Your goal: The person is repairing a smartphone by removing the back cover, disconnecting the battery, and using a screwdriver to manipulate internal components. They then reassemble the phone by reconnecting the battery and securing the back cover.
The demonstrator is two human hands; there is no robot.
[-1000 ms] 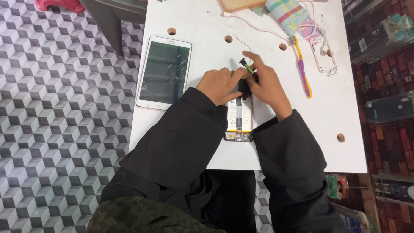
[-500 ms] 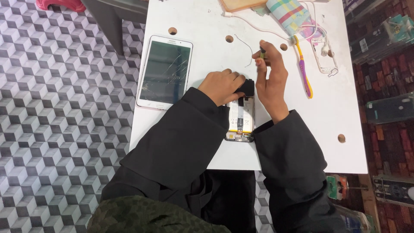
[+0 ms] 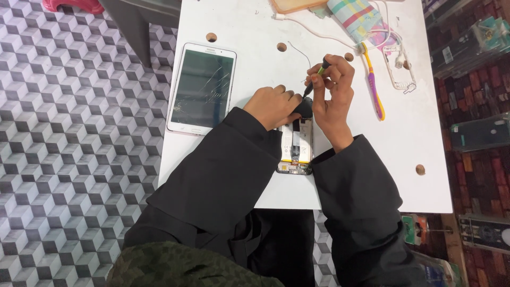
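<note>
White surface (image 3: 239, 175) with round holes, set over a grey cube-patterned floor (image 3: 69, 159). Directly on it: white tablet (image 3: 202, 87) with cracked screen at left, opened phone (image 3: 295, 146) near the front edge, purple and yellow toothbrush (image 3: 373, 85), white cable (image 3: 313, 33), checked cloth pouch (image 3: 357, 17), white phone frame (image 3: 399, 64), tan case (image 3: 295, 5) at the far edge.

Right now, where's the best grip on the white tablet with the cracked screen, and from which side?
Probably by the long edges of the white tablet with the cracked screen, coming from its floor-side edge, which lies near the white table's rim. It lies flat, face up, and the left hand's sleeve crowds its near corner.
</note>
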